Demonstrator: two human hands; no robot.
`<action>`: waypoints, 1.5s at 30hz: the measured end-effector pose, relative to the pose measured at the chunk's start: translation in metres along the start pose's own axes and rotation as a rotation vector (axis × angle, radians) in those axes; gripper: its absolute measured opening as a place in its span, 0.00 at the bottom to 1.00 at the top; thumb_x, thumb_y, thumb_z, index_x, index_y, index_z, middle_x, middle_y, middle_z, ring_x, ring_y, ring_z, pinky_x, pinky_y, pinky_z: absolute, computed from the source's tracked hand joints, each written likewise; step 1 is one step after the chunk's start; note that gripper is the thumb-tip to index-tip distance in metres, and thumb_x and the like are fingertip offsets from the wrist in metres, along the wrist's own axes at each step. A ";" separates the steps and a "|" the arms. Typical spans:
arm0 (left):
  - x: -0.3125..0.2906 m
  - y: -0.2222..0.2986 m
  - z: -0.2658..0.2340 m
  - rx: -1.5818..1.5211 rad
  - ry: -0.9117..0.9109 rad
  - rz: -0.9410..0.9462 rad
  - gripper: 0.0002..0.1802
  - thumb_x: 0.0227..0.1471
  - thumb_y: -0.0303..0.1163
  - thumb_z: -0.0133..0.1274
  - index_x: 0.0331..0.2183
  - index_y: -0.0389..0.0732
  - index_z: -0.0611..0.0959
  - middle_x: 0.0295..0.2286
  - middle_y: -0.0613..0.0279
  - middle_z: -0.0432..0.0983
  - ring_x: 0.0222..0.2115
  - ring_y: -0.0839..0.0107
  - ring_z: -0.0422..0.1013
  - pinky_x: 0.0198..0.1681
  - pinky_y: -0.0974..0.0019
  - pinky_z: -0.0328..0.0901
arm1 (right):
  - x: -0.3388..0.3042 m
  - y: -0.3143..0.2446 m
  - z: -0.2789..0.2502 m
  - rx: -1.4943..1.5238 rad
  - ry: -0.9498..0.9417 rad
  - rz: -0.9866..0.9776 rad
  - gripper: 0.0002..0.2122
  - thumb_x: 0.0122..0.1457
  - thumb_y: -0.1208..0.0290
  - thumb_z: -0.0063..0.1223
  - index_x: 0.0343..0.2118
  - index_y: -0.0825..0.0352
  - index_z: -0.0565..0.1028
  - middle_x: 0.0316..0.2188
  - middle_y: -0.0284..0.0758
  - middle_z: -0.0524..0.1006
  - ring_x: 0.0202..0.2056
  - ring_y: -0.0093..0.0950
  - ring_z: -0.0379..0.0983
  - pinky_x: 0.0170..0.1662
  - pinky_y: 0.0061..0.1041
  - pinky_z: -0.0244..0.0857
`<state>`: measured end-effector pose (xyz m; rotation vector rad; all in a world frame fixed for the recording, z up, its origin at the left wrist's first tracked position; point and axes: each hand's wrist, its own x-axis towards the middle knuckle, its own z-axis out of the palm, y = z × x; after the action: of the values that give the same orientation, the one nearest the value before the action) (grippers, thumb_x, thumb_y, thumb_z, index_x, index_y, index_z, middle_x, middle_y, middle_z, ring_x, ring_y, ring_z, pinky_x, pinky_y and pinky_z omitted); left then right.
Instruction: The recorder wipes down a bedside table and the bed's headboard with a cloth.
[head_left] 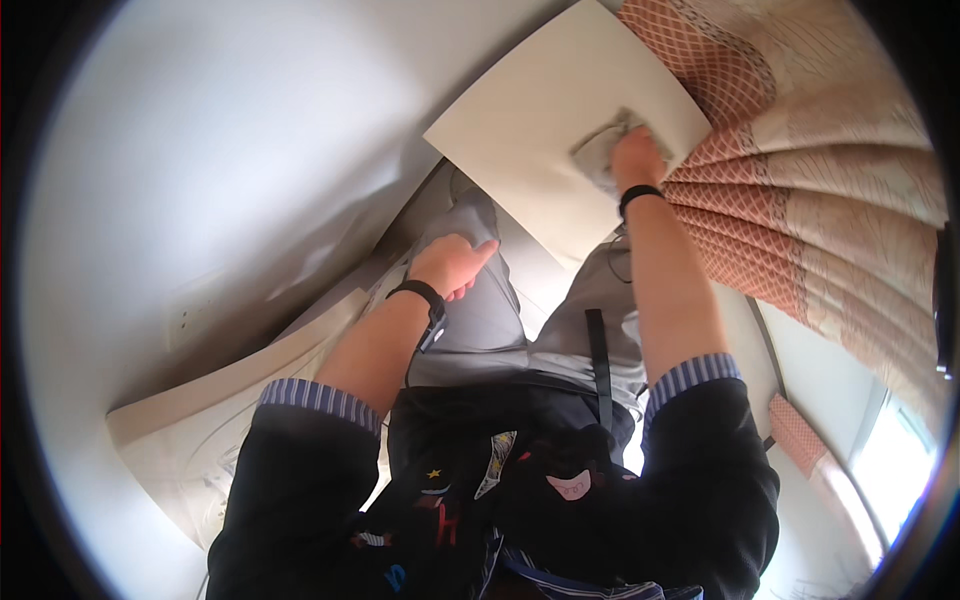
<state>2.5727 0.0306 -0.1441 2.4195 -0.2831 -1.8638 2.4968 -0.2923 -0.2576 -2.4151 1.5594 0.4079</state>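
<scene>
Lower edge of the frame: black top with coloured prints, striped cuffs turned up below both elbows. Above it, at lower centre: grey trousers, with a black strap hanging over the right thigh. Centre-left of the frame: left hand above the left leg, fingers loosely curled, thumb extended toward frame right; impossible to tell whether in contact with the leg or holding anything. On the left wrist: black watch.

Upper right of centre: right hand, black band at the wrist, closed over a grey cloth. Cloth directly under the right hand, edges projecting on both sides, well apart from the left hand. Beneath the cloth, at upper centre: flat cream board. Beside the board, at upper right: patterned curtain in folds. Upper left: white wall. Lower right: bright window.
</scene>
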 end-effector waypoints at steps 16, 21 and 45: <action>-0.013 -0.036 0.032 -0.144 0.276 0.270 0.32 0.58 0.52 0.46 0.16 0.34 0.79 0.12 0.56 0.75 0.12 0.64 0.71 0.23 0.60 0.68 | -0.166 0.014 0.051 -0.150 -0.089 -0.110 0.14 0.69 0.66 0.36 0.52 0.63 0.70 0.50 0.43 0.81 0.48 0.43 0.81 0.48 0.46 0.72; -0.010 -0.035 0.025 -0.152 0.225 0.213 0.31 0.59 0.51 0.44 0.15 0.36 0.81 0.12 0.59 0.76 0.14 0.64 0.73 0.27 0.61 0.70 | -0.132 0.007 0.048 -0.121 -0.068 -0.101 0.14 0.69 0.66 0.35 0.51 0.63 0.70 0.48 0.44 0.81 0.45 0.44 0.82 0.47 0.47 0.74; 0.014 0.020 0.010 -0.044 0.165 -0.009 0.31 0.58 0.50 0.42 0.16 0.36 0.79 0.13 0.56 0.76 0.14 0.63 0.75 0.25 0.60 0.71 | -0.080 -0.119 0.067 -0.020 0.381 -0.549 0.11 0.60 0.66 0.47 0.45 0.59 0.74 0.41 0.34 0.77 0.46 0.36 0.74 0.49 0.44 0.64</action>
<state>2.5646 0.0085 -0.1562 2.5287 -0.2172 -1.6425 2.5668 -0.1536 -0.2854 -2.9107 0.9244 -0.1516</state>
